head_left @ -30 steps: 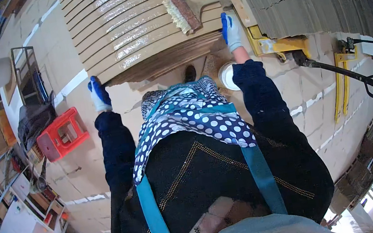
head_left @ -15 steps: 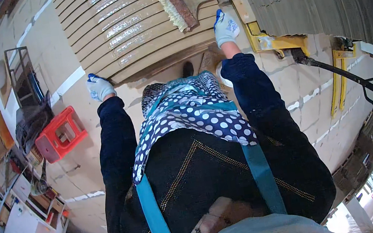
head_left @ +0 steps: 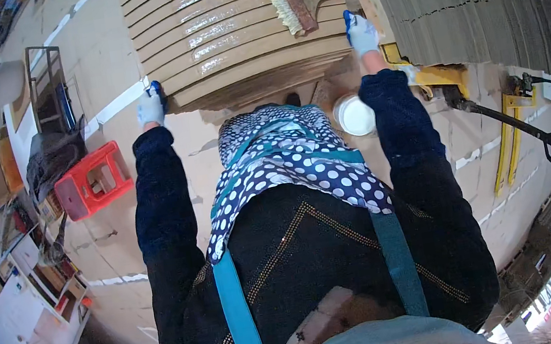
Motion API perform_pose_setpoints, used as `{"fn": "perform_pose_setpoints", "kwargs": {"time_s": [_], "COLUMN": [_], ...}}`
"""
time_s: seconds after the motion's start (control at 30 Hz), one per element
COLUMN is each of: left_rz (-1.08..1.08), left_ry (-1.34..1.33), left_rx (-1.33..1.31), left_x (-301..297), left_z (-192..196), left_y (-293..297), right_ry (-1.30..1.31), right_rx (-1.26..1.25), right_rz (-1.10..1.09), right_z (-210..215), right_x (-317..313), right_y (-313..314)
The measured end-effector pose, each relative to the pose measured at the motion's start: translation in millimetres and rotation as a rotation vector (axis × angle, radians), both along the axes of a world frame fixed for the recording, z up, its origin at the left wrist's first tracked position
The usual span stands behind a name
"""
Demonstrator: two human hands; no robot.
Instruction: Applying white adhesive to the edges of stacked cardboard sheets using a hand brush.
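Stack of brown boards, wet and shiny along a middle band

Directly ahead of the body, at the top of the view. Looks only partly coated: glossy along the middle, without visible shine toward both side edges. Cannot tell whether to count these duller parts as left to do, nor how to judge the part beyond the upper border. Not in use now: wide brush, laid on the right part of the boards, with handle toward the right.

Left hand at the near left corner; right hand at the right edge, close below the brush handle. State of the grip, on both sides: seemingly in contact with the board edges, but cannot tell whether clamped or apart.

Flat, smooth boards, overlapping in rows like roof tiles, with thin dark lines between and a rough, layered near side. Pale, clumped bristles on a reddish-brown block. White gloves with blue fingers. On the floor, near the stack, round white bucket. At the right, pile of grey sheets, with finely ridged surface. Well apart at the left, red stool, apparently plastic.
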State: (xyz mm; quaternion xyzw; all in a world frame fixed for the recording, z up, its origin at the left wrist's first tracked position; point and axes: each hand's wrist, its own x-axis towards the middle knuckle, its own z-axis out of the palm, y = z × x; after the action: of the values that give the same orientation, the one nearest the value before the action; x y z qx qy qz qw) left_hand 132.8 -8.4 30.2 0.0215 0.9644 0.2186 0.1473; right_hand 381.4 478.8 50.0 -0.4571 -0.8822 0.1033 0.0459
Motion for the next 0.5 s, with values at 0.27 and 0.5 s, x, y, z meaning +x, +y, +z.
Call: {"fn": "perform_pose_setpoints", "kwargs": {"time_s": [0.27,0.5], "left_rz": [0.234,0.061], "left_ry": [-0.458,-0.284], "left_rx": [0.394,0.084], "left_x": [27.8,21.2], "left_z": [-30.4,22.4], "left_y": [-15.9,-19.0], "right_ry": [-0.257,-0.079], "right_rx": [-0.039,-0.375], "right_rz": [0.218,0.036], "right_z": [13.8,43.3], "right_x": [23.8,33.9], "right_y": [-13.7,-7.3]}}
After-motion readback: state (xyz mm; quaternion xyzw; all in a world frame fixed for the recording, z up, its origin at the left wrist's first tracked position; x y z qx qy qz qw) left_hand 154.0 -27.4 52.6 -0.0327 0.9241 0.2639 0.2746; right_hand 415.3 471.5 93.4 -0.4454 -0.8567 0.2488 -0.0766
